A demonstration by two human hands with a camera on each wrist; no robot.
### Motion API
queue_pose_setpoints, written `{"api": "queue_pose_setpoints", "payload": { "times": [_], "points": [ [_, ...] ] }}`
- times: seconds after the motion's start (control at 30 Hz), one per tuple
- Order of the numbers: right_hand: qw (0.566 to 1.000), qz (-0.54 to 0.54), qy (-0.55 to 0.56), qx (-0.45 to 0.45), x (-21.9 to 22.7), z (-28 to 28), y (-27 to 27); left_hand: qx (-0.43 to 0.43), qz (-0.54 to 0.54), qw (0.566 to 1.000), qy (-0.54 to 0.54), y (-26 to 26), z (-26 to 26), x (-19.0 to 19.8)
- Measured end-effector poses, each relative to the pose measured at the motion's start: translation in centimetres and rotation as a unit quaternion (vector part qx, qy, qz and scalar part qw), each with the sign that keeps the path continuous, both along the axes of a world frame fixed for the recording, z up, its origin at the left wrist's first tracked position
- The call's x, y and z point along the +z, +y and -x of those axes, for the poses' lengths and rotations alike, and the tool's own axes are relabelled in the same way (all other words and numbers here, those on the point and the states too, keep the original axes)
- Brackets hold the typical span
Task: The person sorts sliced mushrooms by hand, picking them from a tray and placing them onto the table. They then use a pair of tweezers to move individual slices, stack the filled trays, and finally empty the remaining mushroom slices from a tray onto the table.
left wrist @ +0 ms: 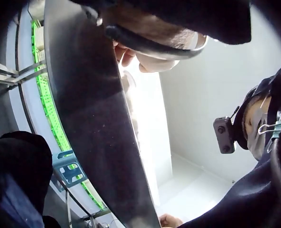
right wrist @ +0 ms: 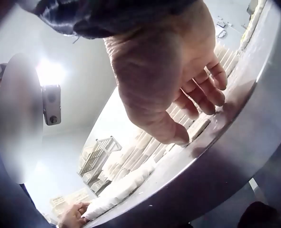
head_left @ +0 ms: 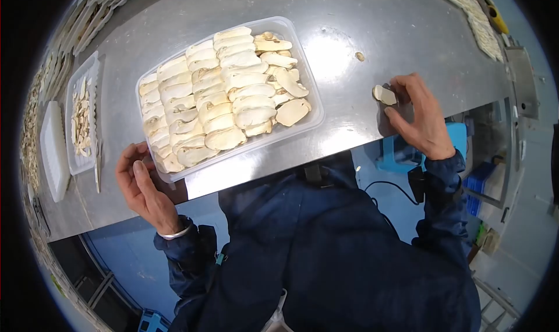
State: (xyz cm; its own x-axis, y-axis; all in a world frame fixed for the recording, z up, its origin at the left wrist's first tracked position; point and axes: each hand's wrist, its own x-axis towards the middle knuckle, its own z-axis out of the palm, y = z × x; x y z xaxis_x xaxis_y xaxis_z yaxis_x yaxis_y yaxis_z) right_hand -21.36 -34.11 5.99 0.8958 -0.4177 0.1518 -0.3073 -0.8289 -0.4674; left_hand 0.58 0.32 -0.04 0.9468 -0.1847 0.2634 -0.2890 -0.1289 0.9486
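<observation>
Mushroom slice (head_left: 384,94) sits pinched in the right hand (head_left: 419,119) at 3 o'clock of the clear tub (head_left: 303,70) — prob. held off the steel table (head_left: 372,17) for a look. Left hand (head_left: 142,186), fingers loosely curled and holding nothing, touches the tub's 7 o'clock corner, likely steadying it. Head cam shows the packed rows; rt wrist cam shows only palm and curled fingers (right wrist: 212,90) — slice hidden.

bright overhead light, glare on steel table (head_left: 372,17); fisheye edges dark; wrist views blown out, blurred.
</observation>
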Motion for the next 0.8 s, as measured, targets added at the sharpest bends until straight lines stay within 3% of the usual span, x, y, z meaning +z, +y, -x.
{"api": "queue_pose_setpoints", "payload": {
  "times": [0.13,0.43,0.53,0.8],
  "points": [
    [0.999,0.042,0.032,0.006,-0.8,0.1,-0.5,-0.005,0.017,1.000,-0.006,-0.1,0.1,0.0],
    [0.988,0.139,-0.040,0.055,-0.3,-2.1,1.8,-0.004,0.029,1.000,-0.002,-0.6,0.3,0.6],
    [0.996,0.057,-0.046,0.052,-0.1,-2.6,2.2,-0.004,0.036,0.999,0.003,-0.5,0.2,0.5],
    [0.989,-0.119,-0.003,-0.084,-0.6,-2.1,1.5,-0.006,0.031,0.999,0.001,-0.4,0.3,0.3]
  ]
}}
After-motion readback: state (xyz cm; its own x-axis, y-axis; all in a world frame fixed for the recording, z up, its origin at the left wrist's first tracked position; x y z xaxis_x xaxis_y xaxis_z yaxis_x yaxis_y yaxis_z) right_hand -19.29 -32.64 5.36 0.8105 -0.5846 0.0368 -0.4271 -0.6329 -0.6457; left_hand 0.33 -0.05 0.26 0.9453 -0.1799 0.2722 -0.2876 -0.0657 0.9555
